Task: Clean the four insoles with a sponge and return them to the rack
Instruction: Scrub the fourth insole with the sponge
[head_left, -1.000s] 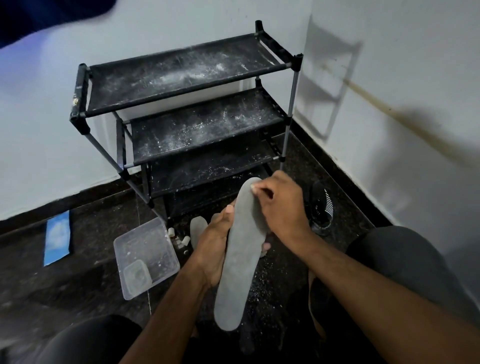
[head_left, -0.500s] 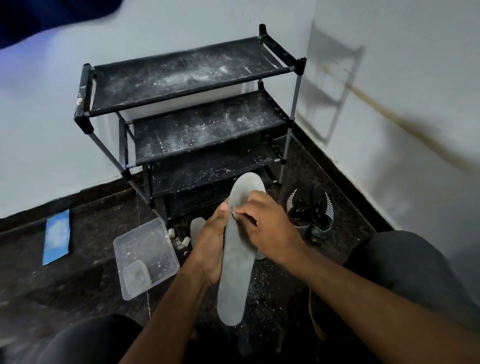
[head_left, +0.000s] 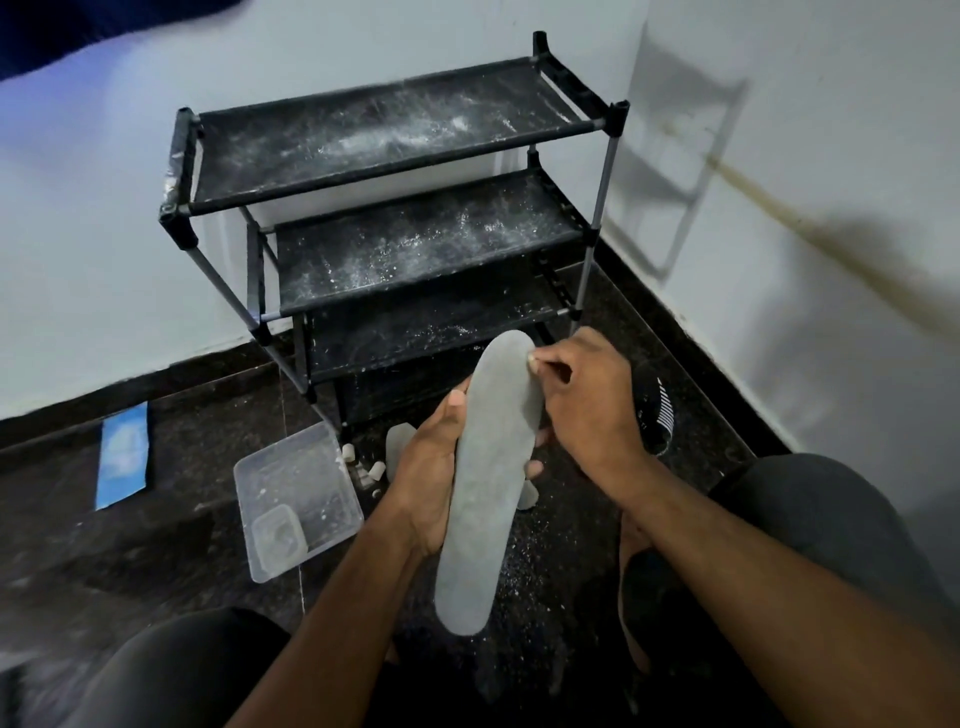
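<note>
Right now the left hand grips a long gray insole around its middle, near the center of the frame. The right hand has its fingers curled at the insole's top right edge; what they pinch is too small to tell. Behind stands a dusty black rack. A clear tub sits lower left.

1. A clear plastic tub sits on the dark speckled floor at near left, with a smaller clear tub inside its near corner.
2. Small white cylinders lie scattered just right of the tub.
3. A blue card lies far left by the wall.
4. A black shoe with white stripes rests at right.
</note>
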